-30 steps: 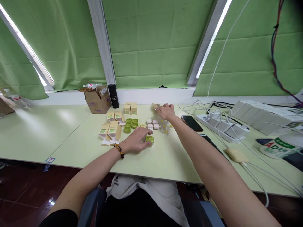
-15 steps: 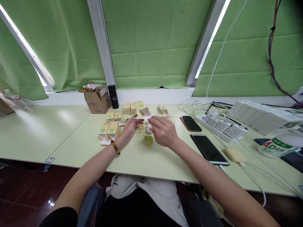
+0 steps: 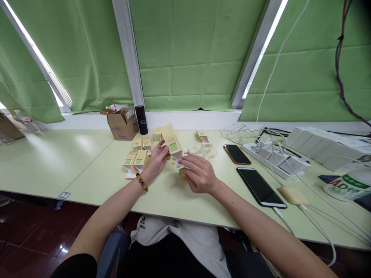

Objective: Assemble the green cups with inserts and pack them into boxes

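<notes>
A tan paper box (image 3: 171, 139) with a green square on its side is raised over the table, its white lower flaps hanging open. My left hand (image 3: 158, 159), wearing a beaded bracelet, is closed on the box's left side. My right hand (image 3: 199, 173) has its fingers bent together at the lower flaps and appears to pinch them. Partly hidden behind the right thumb is a small jar with a green lid (image 3: 182, 174). Similar tan boxes (image 3: 140, 159) stand left of my left hand. Several small clear pieces with yellow centres (image 3: 206, 152) lie beyond my right hand.
A cardboard box (image 3: 123, 124) and a black cylinder (image 3: 141, 120) stand at the back left. Another tan box (image 3: 203, 138) lies at the back. Two phones (image 3: 237, 154), a power strip (image 3: 272, 159) with tangled cables and a white bottle (image 3: 348, 186) occupy the right side.
My left hand has taken hold of the tan box that lay at the back and brought it nearer. My right hand has come down to its flaps, partly covering the jar.
</notes>
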### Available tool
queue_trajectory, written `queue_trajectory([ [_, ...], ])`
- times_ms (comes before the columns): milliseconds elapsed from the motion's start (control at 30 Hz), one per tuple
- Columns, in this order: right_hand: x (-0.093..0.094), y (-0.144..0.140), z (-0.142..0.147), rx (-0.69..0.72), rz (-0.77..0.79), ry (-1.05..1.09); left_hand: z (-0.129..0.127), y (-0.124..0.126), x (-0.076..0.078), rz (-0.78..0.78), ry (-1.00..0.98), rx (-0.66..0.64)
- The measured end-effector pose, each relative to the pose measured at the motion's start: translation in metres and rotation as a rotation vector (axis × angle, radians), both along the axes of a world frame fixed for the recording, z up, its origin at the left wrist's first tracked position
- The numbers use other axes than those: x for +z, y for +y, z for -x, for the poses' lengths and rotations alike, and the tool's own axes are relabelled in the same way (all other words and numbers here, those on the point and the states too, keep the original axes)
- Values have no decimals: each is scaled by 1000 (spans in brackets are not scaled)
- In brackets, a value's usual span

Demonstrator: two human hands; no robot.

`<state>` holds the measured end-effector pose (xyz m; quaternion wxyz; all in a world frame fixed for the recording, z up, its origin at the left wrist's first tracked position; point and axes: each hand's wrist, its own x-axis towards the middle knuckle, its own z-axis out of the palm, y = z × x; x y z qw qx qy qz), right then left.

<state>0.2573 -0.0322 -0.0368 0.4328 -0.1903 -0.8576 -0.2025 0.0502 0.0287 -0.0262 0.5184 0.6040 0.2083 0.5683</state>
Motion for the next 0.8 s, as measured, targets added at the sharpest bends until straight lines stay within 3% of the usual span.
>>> queue_trajectory([
  [167, 13, 2, -2, -117, 216, 415, 1, 3, -7, -148, 43, 101],
  [300, 25, 9, -5, -149, 469, 420, 3, -2, -12, -424, 206, 197],
  [367, 25, 13, -7, -111, 497, 374, 5, -6, -11, -637, 340, 202],
  [467, 17, 17, -12, -49, 385, 345, 8, -9, -10, -963, 456, 223],
  [533, 9, 20, -15, -45, 260, 338, 9, -8, -11, -1083, 502, 309],
  [667, -3, 23, -19, -146, 61, 324, 13, -3, -18, -1099, 578, 535],
  [800, -8, 23, -22, -178, -67, 311, 14, -2, -22, -1199, 583, 632],
])
